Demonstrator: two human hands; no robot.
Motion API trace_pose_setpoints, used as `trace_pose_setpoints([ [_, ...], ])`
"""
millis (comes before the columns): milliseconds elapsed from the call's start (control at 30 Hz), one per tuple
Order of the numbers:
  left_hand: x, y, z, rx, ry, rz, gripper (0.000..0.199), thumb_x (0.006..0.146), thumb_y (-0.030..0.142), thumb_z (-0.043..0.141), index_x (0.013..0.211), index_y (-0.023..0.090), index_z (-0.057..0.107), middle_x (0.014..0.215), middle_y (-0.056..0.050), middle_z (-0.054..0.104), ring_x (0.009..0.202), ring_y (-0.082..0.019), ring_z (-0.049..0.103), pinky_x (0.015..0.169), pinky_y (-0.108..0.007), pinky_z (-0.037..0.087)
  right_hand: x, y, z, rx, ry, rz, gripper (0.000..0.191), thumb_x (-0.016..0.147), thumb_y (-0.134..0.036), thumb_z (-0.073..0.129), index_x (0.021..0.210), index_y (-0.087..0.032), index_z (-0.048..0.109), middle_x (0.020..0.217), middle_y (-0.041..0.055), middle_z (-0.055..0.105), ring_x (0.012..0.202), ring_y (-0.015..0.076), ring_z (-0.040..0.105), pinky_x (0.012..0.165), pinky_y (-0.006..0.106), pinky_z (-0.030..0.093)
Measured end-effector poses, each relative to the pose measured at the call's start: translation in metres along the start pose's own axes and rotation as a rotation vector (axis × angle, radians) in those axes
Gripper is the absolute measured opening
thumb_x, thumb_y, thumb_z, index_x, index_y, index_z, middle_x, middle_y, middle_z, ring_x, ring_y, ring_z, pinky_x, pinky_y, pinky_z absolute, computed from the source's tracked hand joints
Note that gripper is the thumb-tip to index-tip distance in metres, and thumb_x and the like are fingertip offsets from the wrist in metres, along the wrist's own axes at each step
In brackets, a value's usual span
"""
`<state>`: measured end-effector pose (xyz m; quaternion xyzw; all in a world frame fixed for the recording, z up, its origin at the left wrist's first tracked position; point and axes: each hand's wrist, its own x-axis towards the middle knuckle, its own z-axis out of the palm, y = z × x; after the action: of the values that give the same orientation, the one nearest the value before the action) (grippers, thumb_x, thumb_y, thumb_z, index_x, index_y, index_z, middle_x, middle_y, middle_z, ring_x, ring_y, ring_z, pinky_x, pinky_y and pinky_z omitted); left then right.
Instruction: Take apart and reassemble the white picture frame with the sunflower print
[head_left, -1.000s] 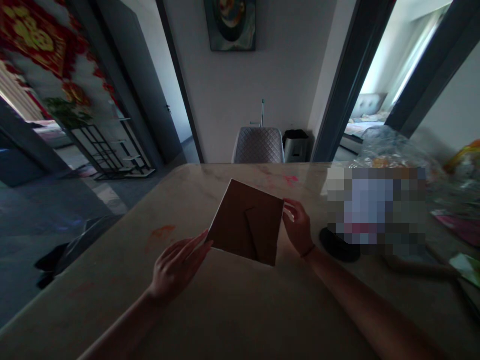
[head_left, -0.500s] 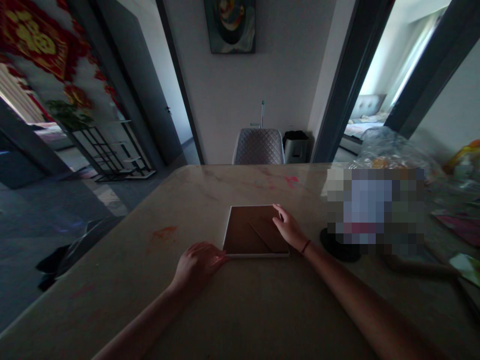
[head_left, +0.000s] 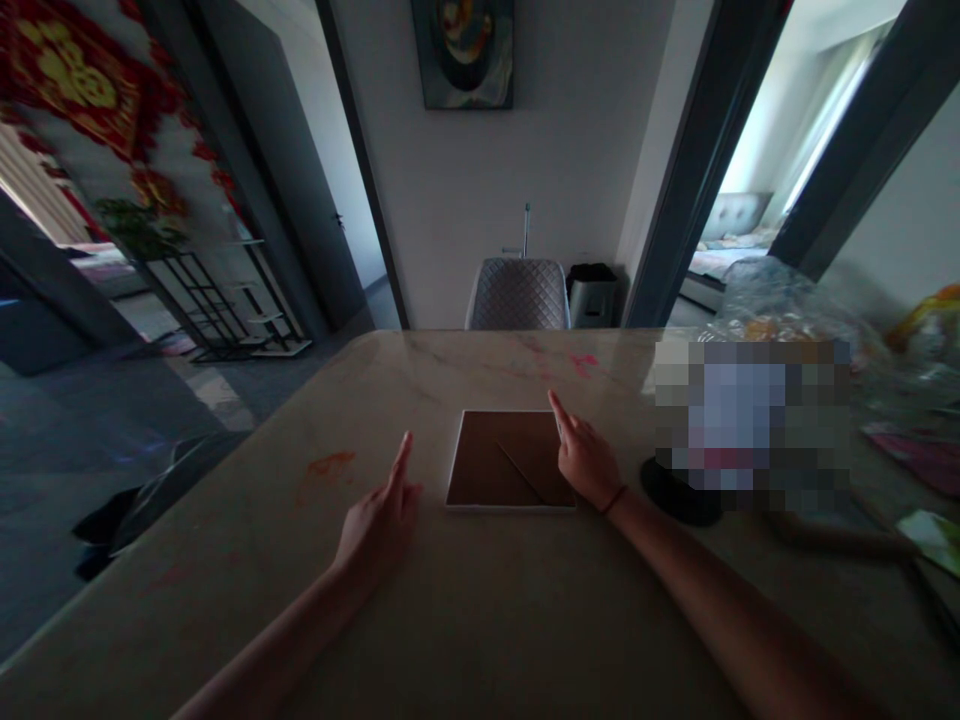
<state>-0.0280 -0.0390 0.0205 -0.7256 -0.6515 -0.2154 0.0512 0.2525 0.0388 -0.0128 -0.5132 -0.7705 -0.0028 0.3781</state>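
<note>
A flat brown rectangular panel with a thin white edge (head_left: pixel 487 470) lies on the marble-look table (head_left: pixel 480 610). A thin diagonal strip runs across its face. My left hand (head_left: pixel 379 520) is to the left of the panel, apart from it, with the index finger stretched out and nothing held. At the panel's right edge is my right hand (head_left: pixel 589 458), index finger pointing forward and the other fingers curled, also holding nothing; it overlaps the panel's right side. Whether it touches the panel is unclear.
A quilted grey chair (head_left: pixel 520 293) stands beyond the table's far edge, beside a bin (head_left: pixel 592 297). At the right are a black round base (head_left: pixel 679 497), a blurred-out patch and clear plastic bags (head_left: pixel 780 295). Orange and pink stains mark the tabletop.
My left hand has let go of the panel's near left corner and moved left, its index finger now raised. The right hand's fingers have changed from spread to pointing.
</note>
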Motion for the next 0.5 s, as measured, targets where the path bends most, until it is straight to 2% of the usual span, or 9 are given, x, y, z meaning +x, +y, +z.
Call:
trace_pose_setpoints([
  [100, 0.003, -0.006, 0.002, 0.056, -0.051, 0.040, 0.056, 0.087, 0.022, 0.031, 0.141, 0.022, 0.015, 0.090, -0.003, 0.070, 0.069, -0.020, 0.066, 0.053, -0.025, 0.043, 0.000, 0.000, 0.000, -0.050, -0.032, -0.005, 0.076, 0.072, -0.001, 0.033, 0.141, -0.026, 0.014, 0.090, 0.0088, 0.059, 0.080, 0.0222, 0.054, 0.073, 0.036, 0.045],
  [200, 0.003, -0.009, 0.003, 0.044, -0.048, 0.075, 0.055, 0.087, 0.020, 0.031, 0.140, 0.024, 0.017, 0.107, -0.008, 0.065, 0.078, -0.021, 0.066, 0.057, -0.027, 0.046, -0.001, 0.003, 0.002, -0.025, -0.017, 0.003, 0.070, 0.075, -0.004, 0.034, 0.140, -0.026, 0.020, 0.088, 0.0084, 0.060, 0.078, 0.0212, 0.054, 0.071, 0.035, 0.045],
  [300, 0.002, -0.009, 0.003, -0.007, -0.055, 0.124, 0.045, 0.088, 0.027, 0.034, 0.133, 0.027, 0.035, 0.106, -0.005, 0.066, 0.080, -0.020, 0.065, 0.062, -0.027, 0.047, -0.001, 0.008, 0.006, 0.012, 0.061, 0.099, 0.051, 0.081, -0.015, 0.036, 0.130, -0.024, 0.039, 0.087, 0.0082, 0.062, 0.079, 0.0214, 0.056, 0.072, 0.036, 0.043],
  [367, 0.002, -0.008, 0.003, -0.035, -0.092, 0.197, 0.034, 0.088, 0.032, 0.037, 0.117, 0.026, 0.053, 0.101, -0.004, 0.067, 0.086, -0.019, 0.063, 0.069, -0.028, 0.048, -0.001, 0.012, 0.009, -0.012, 0.114, 0.196, 0.030, 0.084, -0.024, 0.038, 0.104, -0.021, 0.060, 0.080, 0.0089, 0.061, 0.078, 0.0222, 0.056, 0.075, 0.039, 0.041],
  [400, 0.002, -0.007, 0.003, -0.042, -0.112, 0.232, 0.031, 0.087, 0.034, 0.039, 0.109, 0.025, 0.059, 0.099, -0.004, 0.067, 0.087, -0.019, 0.062, 0.072, -0.029, 0.047, -0.001, 0.014, 0.010, -0.025, 0.124, 0.226, 0.026, 0.084, -0.029, 0.040, 0.086, -0.021, 0.065, 0.076, 0.0089, 0.060, 0.077, 0.0222, 0.057, 0.076, 0.039, 0.041],
  [467, 0.001, -0.005, 0.004, -0.042, -0.137, 0.277, 0.029, 0.084, 0.038, 0.045, 0.101, 0.023, 0.062, 0.092, -0.005, 0.066, 0.085, -0.019, 0.061, 0.073, -0.030, 0.046, -0.001, 0.016, 0.011, -0.007, 0.119, 0.230, 0.032, 0.083, -0.036, 0.044, 0.059, -0.022, 0.061, 0.068, 0.0074, 0.057, 0.073, 0.0208, 0.056, 0.075, 0.038, 0.040],
  [500, 0.001, -0.004, 0.004, -0.041, -0.146, 0.288, 0.028, 0.083, 0.040, 0.047, 0.099, 0.023, 0.063, 0.089, -0.004, 0.065, 0.082, -0.019, 0.060, 0.071, -0.029, 0.046, -0.001, 0.016, 0.011, 0.029, 0.114, 0.219, 0.036, 0.082, -0.039, 0.046, 0.053, -0.022, 0.057, 0.066, 0.0063, 0.056, 0.071, 0.0196, 0.056, 0.075, 0.037, 0.041],
])
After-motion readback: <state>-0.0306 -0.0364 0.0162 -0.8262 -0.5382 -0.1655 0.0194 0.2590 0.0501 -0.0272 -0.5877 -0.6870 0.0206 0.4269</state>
